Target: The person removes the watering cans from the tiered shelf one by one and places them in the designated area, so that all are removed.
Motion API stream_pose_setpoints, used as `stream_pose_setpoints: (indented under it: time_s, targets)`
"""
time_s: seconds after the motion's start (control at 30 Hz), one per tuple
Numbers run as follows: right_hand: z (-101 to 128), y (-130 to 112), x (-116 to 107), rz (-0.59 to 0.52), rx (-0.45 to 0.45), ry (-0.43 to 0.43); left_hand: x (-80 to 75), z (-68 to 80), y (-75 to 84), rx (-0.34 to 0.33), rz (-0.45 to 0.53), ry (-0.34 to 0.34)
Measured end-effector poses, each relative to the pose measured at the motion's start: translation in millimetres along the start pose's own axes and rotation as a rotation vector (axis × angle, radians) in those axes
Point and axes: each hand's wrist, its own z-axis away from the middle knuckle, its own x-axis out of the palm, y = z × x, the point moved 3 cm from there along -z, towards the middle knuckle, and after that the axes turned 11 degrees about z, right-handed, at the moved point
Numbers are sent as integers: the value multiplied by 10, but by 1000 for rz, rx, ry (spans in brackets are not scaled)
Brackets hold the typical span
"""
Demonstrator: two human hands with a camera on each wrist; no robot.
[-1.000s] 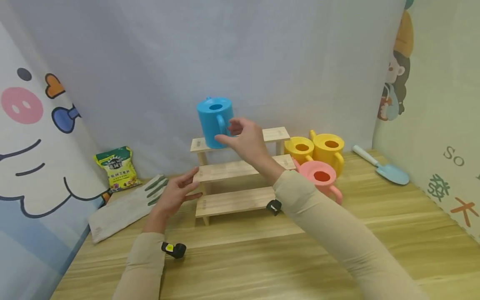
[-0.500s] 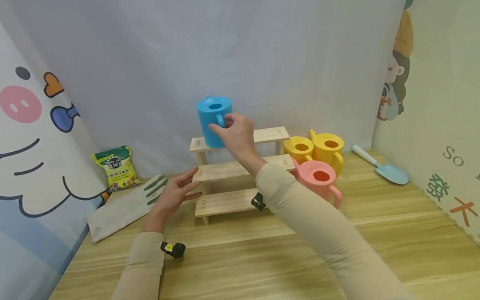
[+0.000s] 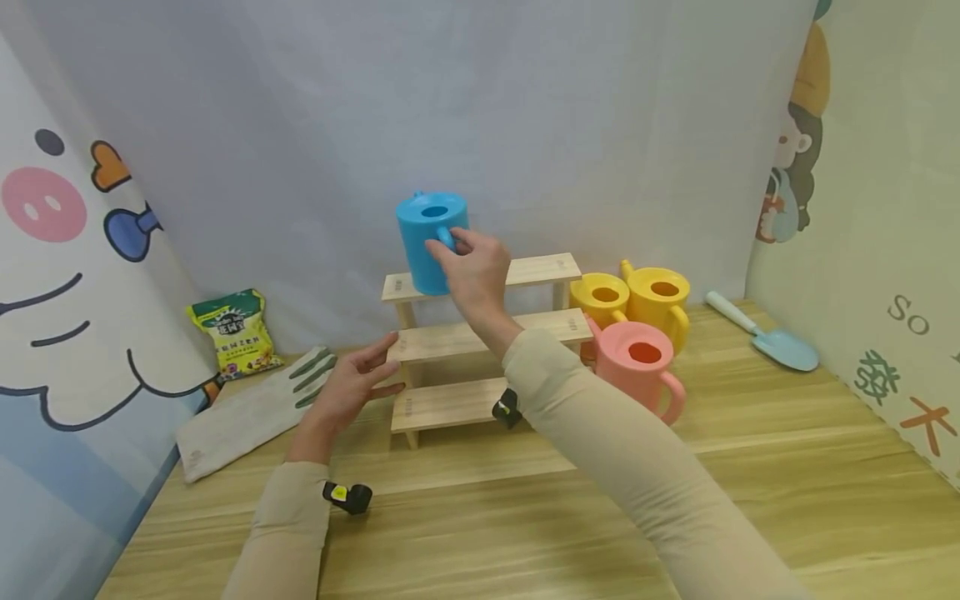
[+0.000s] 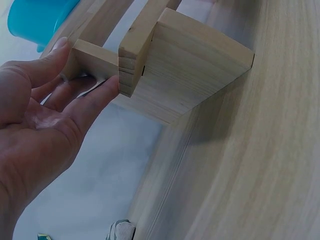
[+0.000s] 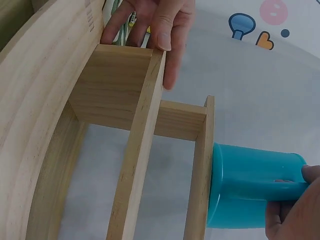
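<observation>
A blue watering can [image 3: 424, 254] stands upright on the left part of the top tier of a three-tier wooden shelf [image 3: 491, 333]. My right hand [image 3: 477, 271] pinches its handle between thumb and fingers; in the right wrist view, the can's base [image 5: 215, 190] meets the top board. At the shelf's left end, my left hand [image 3: 348, 387] holds the end of the middle tier. The left wrist view has the thumb of that hand [image 4: 45, 110] at the board's end and the fingers along the side panel, partly hidden behind it.
Right of the shelf stand two yellow watering cans [image 3: 656, 292] and a pink watering can [image 3: 628, 375]. A light blue trowel [image 3: 783, 346] lies farther right. On the left are a white-and-green glove [image 3: 247, 425] and a green-yellow bag [image 3: 236, 337]. A curtain hangs behind.
My right hand has moved left to the blue can, and its fingers have closed on the handle. The left hand has kept its hold on the shelf.
</observation>
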Motion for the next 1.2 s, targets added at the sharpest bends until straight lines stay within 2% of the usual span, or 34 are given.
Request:
stream_pose_setpoints:
  time_s: [0.13, 0.27, 0.43, 0.73, 1.03, 1.2]
  targets:
    - [-1, 35, -8, -41, 91, 32, 6, -2, 3, 3, -5, -1]
    - [-6, 54, -14, -93, 201, 24, 12, -5, 12, 3, -3, -3]
    - [-16, 51, -44, -128, 280, 20, 2, -7, 6, -6, 13, 4]
    - [-33, 108, -203, -138, 241, 3, -6, -5, -8, -11, 17, 3]
    - [2, 80, -627, -209, 238, -26, -13, 13, 17, -12, 4, 20]
    - [59, 158, -920, -203, 222, -65, -35, -21, -49, 1, -2, 6]
